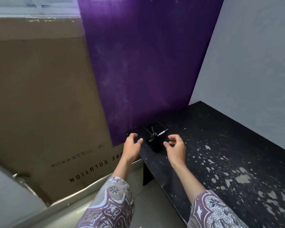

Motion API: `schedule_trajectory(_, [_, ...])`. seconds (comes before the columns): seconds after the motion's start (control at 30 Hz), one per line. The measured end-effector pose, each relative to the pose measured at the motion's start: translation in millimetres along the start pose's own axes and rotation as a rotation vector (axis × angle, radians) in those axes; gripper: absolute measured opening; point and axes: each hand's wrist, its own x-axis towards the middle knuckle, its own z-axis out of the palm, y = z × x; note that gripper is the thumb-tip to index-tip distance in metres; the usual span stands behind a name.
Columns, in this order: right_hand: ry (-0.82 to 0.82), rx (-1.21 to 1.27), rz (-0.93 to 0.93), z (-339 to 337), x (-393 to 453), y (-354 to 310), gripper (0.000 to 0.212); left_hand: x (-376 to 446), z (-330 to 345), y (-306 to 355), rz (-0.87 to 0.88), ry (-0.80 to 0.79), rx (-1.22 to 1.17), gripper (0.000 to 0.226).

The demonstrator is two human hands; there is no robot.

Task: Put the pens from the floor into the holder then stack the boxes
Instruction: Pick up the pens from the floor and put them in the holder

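A black pen holder (156, 140) stands near the left end of a worn black table (220, 153), close to the purple wall. Pens (161, 133) lean inside it, one with a silver tip. My left hand (132, 145) hovers just left of the holder, fingers apart and curled, holding nothing. My right hand (175, 146) hovers just right of it, also with loosely curled fingers and nothing in them. Neither hand touches the holder. A small dark object (132, 130) lies behind my left hand; I cannot tell what it is.
A large brown cardboard box (44, 104) with printed letters fills the left side, leaning against the wall. A purple panel (143, 63) rises behind the table. A grey wall (253, 63) bounds the right. Pale floor (138, 186) shows beneath my arms.
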Motion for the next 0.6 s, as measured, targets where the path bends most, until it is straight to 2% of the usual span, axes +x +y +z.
schedule_trajectory(0.3, [-0.174,0.017,0.014,-7,-127,-23,0.003,-164,-77,-56,-0.086,0.175,0.048,0.026])
schedule_trajectory(0.6, [-0.480,-0.139,-0.063,12,-273,-23,0.011,-318,-160,-138,-0.266,0.216,0.084,0.023])
